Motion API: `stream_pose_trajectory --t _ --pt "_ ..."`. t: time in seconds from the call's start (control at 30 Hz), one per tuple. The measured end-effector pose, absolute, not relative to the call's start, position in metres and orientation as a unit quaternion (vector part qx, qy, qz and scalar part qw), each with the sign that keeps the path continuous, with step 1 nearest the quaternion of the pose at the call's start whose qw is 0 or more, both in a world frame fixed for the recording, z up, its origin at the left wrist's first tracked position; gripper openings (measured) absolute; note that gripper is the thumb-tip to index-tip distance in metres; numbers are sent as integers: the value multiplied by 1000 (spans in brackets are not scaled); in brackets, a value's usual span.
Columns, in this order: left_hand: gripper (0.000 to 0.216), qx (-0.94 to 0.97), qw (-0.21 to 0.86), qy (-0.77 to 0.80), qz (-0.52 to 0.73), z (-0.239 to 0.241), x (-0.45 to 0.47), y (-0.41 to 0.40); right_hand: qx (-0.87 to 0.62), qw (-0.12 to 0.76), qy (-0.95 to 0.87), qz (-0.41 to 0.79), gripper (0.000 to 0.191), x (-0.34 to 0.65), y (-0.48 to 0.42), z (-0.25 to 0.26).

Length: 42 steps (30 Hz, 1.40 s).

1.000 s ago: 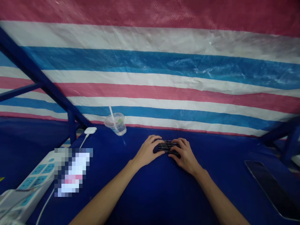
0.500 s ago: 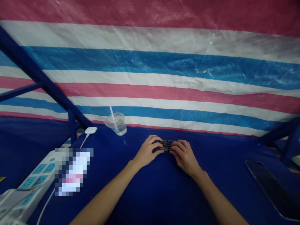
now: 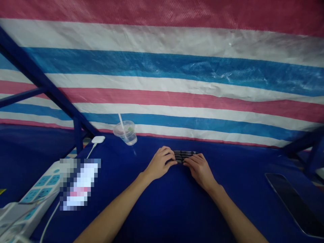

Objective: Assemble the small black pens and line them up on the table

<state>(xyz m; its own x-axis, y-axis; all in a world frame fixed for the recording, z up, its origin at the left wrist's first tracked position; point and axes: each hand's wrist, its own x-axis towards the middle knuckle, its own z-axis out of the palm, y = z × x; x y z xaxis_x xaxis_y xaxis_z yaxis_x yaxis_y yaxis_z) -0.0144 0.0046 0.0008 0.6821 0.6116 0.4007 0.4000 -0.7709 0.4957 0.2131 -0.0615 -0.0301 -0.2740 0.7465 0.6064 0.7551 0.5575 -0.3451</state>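
Note:
Several slim dark pens (image 3: 180, 156) lie side by side in a row on the blue tabletop (image 3: 167, 206), pointing left to right. At their left ends my left hand (image 3: 160, 162) is closed, fingers curled over the far side and thumb at the near side. My right hand (image 3: 199, 168) grips the right part from the near side, its fingers resting on the lower pens. The upper pens' right ends show beyond the fingertips. Fingers cover the left tips.
Behind the hands stands a clear plastic cup (image 3: 129, 136) with a straw. To the left are a white power strip (image 3: 37, 195), a charging plug (image 3: 98, 139) with cable and a pixelated lit screen (image 3: 81, 185). A dark phone (image 3: 291, 202) lies right. Striped sheeting (image 3: 177, 67) hangs behind.
The fingers of my right hand have drawn back toward me, uncovering the right ends of the upper pens. My left hand stays nearly where it was.

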Motion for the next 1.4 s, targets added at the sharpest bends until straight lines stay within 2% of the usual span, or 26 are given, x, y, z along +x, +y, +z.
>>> stream_pose_trajectory --t 0.13,0.3,0.37,0.53,0.77,1.0,1.13,1.4 --pt "18 906 180 278 264 2 -14 3 -461 389 -798 -5 18 212 -63 -29" --pt "39 908 168 284 258 7 -14 1 -456 386 -802 -7 14 210 -65 -25" --pt "41 906 170 287 262 8 -14 1 -460 384 -800 -15 13 210 -65 -25" --pt "20 885 192 297 302 8 -13 2 -471 392 -789 -32 17 211 -64 -29" --pt "15 864 205 306 344 4 -14 4 -486 411 -770 -42 22 214 -63 -36" --pt "25 873 210 310 312 4 -15 4 -487 397 -776 -47 19 212 -64 -35" --pt "17 869 212 316 317 6 -14 2 -489 407 -770 -40 20 212 -64 -33" --pt "20 881 218 295 300 5 -14 3 -486 407 -772 -39 24 211 -64 -34"
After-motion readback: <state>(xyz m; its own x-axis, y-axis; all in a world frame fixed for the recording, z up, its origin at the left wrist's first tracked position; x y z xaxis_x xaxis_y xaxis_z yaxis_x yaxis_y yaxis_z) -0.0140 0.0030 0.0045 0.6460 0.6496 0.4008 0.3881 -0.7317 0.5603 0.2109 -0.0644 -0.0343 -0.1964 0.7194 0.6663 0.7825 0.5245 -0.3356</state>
